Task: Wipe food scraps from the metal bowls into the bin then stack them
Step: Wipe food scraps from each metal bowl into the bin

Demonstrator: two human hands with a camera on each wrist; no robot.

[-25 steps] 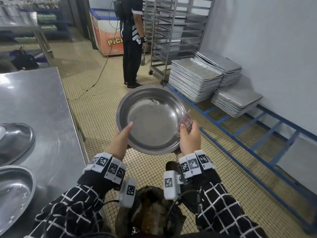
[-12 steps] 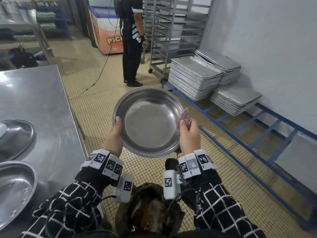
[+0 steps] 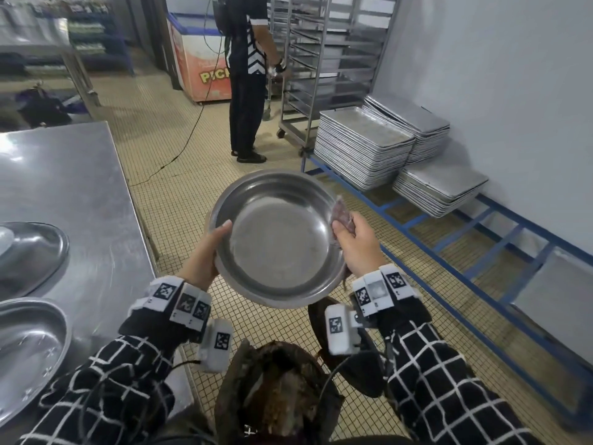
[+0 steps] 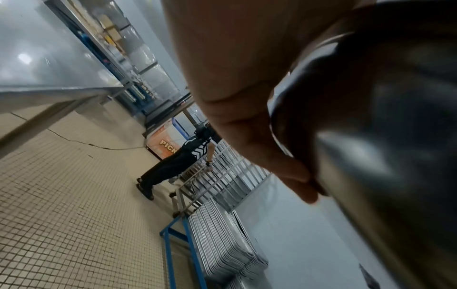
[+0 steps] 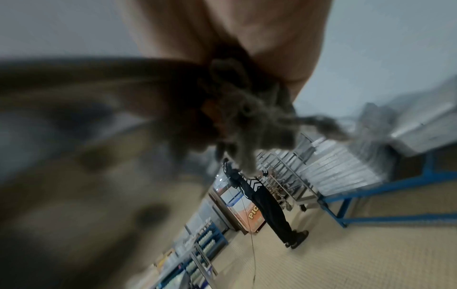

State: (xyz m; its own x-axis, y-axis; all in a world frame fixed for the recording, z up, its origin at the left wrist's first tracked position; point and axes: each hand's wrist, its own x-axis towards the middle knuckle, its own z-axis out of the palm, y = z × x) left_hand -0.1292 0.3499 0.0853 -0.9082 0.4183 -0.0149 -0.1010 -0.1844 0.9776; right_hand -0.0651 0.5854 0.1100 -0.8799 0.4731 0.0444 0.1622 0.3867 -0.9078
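We see even, soft indoor light; glare patches on the steel tabletop (image 3: 64, 175). Wide-angle bending warps the edges. Both wrist views are blurred up close, the right one heavily.

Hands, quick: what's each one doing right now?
Left hand: grips the rim of the metal bowl, thumb inside.
Right hand: pinches a rag against the bowl's opposite rim.
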